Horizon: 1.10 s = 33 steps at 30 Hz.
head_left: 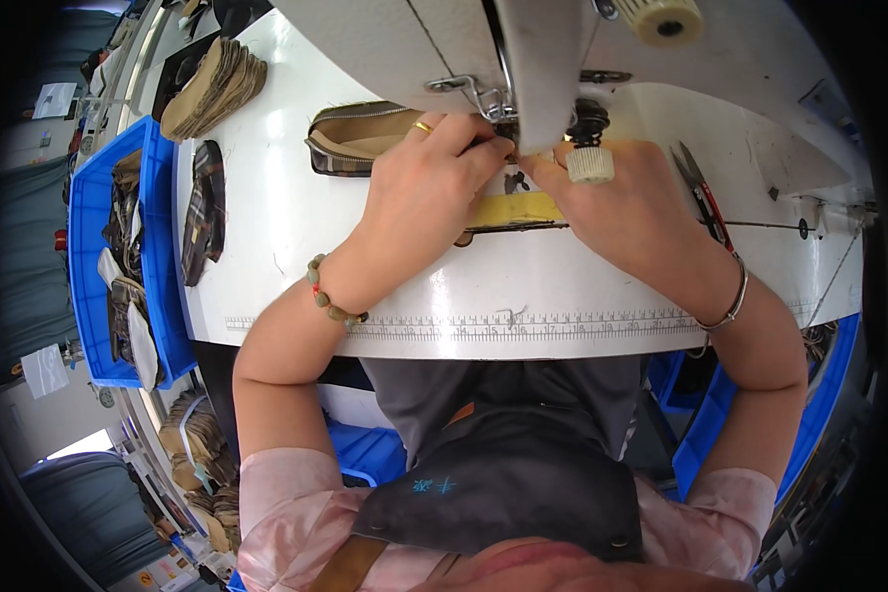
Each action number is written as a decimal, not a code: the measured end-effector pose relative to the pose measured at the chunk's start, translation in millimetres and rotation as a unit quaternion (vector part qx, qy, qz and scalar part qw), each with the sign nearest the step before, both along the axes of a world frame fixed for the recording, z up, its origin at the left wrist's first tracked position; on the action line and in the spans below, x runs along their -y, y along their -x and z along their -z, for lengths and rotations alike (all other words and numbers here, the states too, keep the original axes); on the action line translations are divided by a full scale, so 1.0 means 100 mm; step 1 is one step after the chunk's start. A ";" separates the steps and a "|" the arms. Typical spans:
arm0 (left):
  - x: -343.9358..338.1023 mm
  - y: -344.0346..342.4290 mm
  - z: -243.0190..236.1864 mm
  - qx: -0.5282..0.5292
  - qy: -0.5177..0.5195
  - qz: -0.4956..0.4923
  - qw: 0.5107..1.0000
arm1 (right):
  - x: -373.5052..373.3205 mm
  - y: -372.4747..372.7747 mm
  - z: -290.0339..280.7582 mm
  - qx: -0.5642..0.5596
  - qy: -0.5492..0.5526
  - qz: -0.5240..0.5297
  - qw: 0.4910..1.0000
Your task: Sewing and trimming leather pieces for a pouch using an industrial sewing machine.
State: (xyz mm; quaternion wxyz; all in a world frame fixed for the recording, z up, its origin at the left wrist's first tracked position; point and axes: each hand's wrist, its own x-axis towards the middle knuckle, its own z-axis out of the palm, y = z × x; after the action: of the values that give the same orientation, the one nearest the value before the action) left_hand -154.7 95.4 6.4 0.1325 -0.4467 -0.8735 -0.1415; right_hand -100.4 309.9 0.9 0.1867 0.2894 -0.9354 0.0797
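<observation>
Lengthwise, the plaid pouch (pixel 357 140) lies left to right on the white table (pixel 296 227), its closed end pointing left and its zip-edged opening showing a tan lining. It sits left of the sewing machine's (pixel 385 44) needle area, its right end hidden behind the left hand (pixel 432 173). That hand's fingertips and those of the right hand (pixel 617 197) bunch close together there; whether they are pinching anything, I cannot tell. At far left, a blue bin (pixel 166 257) holds plaid and pale cloth pieces (pixel 128 266).
</observation>
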 end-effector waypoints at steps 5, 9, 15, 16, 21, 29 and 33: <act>0.01 0.03 0.00 0.019 -0.006 -0.019 1.000 | 0.00 0.00 -0.03 0.007 -0.009 0.002 1.000; 0.06 0.13 -0.08 0.065 -0.030 0.009 0.997 | -0.02 0.01 -0.01 -0.014 0.006 -0.007 1.000; 0.11 0.21 -0.14 0.073 -0.059 0.036 0.995 | -0.01 0.01 0.00 -0.001 0.014 -0.005 1.000; 0.10 0.21 -0.14 0.062 -0.052 0.031 0.996 | -0.01 0.01 -0.01 -0.001 0.013 -0.005 1.000; 0.09 0.24 -0.03 0.078 -0.078 -0.013 0.994 | -0.02 0.03 0.00 -0.004 -0.010 -0.009 1.000; 0.09 0.22 -0.03 0.085 -0.069 -0.042 0.993 | -0.01 0.07 0.06 -0.021 0.015 -0.004 1.000; 0.07 0.18 -0.07 0.094 -0.092 -0.018 0.991 | 0.01 0.08 0.11 -0.026 0.035 -0.004 0.999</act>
State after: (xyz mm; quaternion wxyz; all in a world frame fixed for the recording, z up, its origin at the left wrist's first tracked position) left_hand -173.2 88.5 13.4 0.0924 -0.4011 -0.8735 -0.2600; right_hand -108.2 308.8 -10.2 0.2206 0.2888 -0.9256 0.1055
